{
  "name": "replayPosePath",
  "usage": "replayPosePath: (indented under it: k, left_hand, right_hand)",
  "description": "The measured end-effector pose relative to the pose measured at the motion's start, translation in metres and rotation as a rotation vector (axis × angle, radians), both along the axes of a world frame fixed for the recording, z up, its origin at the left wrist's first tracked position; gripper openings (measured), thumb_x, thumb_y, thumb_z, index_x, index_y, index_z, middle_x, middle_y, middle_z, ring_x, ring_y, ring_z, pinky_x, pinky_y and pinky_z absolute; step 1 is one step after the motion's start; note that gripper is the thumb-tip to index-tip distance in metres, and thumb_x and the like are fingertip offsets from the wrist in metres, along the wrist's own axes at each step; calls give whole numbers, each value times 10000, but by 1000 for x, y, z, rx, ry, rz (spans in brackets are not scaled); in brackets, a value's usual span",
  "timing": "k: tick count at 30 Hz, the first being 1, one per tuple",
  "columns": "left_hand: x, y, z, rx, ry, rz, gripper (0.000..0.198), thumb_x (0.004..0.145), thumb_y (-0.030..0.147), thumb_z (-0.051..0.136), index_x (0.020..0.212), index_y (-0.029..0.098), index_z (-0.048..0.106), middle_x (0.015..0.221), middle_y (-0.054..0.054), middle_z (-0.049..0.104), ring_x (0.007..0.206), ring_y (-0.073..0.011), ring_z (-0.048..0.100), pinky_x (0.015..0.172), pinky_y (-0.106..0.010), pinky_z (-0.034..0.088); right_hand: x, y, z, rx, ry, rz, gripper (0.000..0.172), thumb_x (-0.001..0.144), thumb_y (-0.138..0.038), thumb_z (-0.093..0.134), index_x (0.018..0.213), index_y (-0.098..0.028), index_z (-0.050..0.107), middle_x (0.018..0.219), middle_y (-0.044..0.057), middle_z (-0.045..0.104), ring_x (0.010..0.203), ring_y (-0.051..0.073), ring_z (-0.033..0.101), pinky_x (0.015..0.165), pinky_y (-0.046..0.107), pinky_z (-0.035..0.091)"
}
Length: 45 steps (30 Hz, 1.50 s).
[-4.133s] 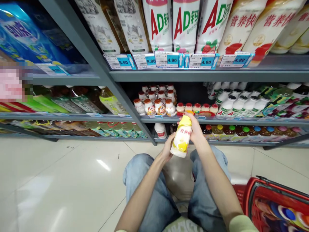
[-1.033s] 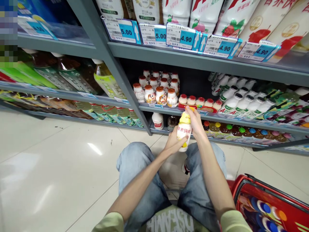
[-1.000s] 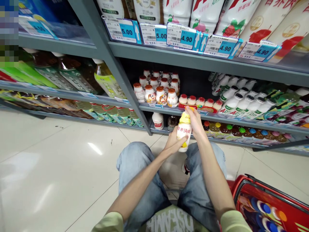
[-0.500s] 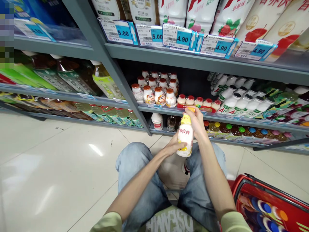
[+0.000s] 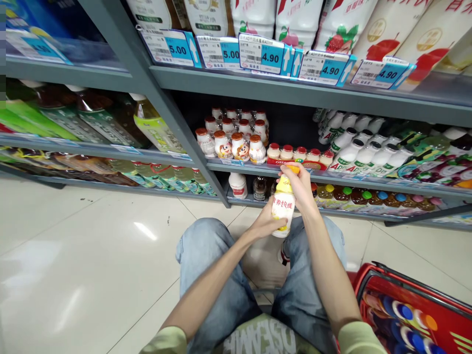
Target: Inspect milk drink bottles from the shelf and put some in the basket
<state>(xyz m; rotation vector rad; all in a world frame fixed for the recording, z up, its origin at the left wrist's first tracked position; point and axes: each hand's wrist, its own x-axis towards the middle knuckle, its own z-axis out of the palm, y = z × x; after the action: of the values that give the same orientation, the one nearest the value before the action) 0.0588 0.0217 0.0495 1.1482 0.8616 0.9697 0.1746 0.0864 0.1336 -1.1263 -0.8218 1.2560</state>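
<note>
Between my knees and the shelf I hold a white drink bottle (image 5: 283,204) with a yellow neck and an orange cap. It leans slightly, its printed label facing up at me. My left hand (image 5: 268,220) is wrapped round the lower body, thumb across the front. Around the cap and neck, my right hand (image 5: 299,186) is closed, with part of the orange cap showing by its fingers. Just beyond the hands, a row of small red-capped bottles (image 5: 300,156) stands in a red pack on the middle shelf.
Small orange-capped bottles (image 5: 236,145) and white dark-capped bottles (image 5: 356,152) fill parts of the middle shelf. Below stand a white jug-like bottle (image 5: 238,186) and colourful-capped bottles (image 5: 365,196). A red basket (image 5: 372,275) holding several bottles is at my right. Price tags (image 5: 265,55) line the upper shelf edge.
The bottle has turned a little in my hands, so its red lettering faces me more fully. The view has shifted slightly, moving the shelves left in the picture.
</note>
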Motion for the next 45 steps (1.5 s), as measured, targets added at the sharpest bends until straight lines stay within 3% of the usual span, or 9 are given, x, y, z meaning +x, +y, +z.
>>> replayPosePath:
  k: [13,19,25,28,30,34,36,40,45]
  left_hand:
    - [-3,-4,-2,-13,-30,-21,694,626,351,792,1216,166,478,1082,-82,615,1101,-294,592,994,-402,470]
    - [-12,-2,13,31,-74,-67,732,721,403,858,1308,169,487,1228,-112,637,1098,-273,628,932,-349,516]
    - [-19,-7,27,-249,-309,-301,771,638,566,897,1191,120,597,1078,-177,722,802,-302,728,685,-353,578]
    - [-19,-7,23,-248,-228,-239,668,666,561,886,1089,108,636,975,-164,738,741,-269,718,672,-335,573]
    - [-17,-3,18,-251,-150,-186,636,707,582,854,1075,113,630,965,-157,736,785,-285,725,685,-347,580]
    - [-12,6,10,-43,117,14,708,686,575,835,1177,132,581,1038,-145,737,936,-326,724,831,-412,585]
    - [-11,9,9,94,237,81,710,702,564,788,1221,136,562,1099,-139,731,997,-326,711,892,-419,568]
    - [-16,11,11,263,413,101,578,781,544,665,1196,162,538,1086,-113,732,989,-314,710,896,-409,560]
    - [-18,7,10,421,444,-2,496,771,413,584,1216,219,480,1167,-91,718,1054,-300,702,912,-375,558]
  right_hand:
    - [-3,-1,-1,20,-35,34,450,640,-418,874,954,-207,630,751,-5,687,653,177,676,555,263,524]
    - [1,-2,8,8,111,62,399,639,-361,875,912,-207,629,682,-20,670,547,166,651,510,260,512]
    - [0,-7,13,115,288,227,339,679,-355,817,927,-197,648,678,-2,687,534,180,663,497,271,527]
    - [-4,-5,13,121,246,295,379,689,-403,829,942,-192,641,686,4,694,536,177,667,519,270,531]
    - [-7,0,9,111,159,249,407,700,-464,826,928,-193,624,660,0,682,523,169,654,527,261,520]
    - [-7,9,-6,88,-29,86,490,655,-529,852,908,-204,586,597,-23,639,525,172,630,555,270,512]
    - [-6,5,-13,113,-121,40,495,686,-553,831,939,-208,581,672,-14,663,602,176,644,612,287,525]
    - [-3,-25,-26,182,-415,-52,408,751,-458,814,996,-204,610,873,1,695,766,158,626,724,276,502]
    - [6,-79,-38,207,-557,-24,617,565,-339,913,1092,-224,612,955,-5,723,821,200,650,736,309,530]
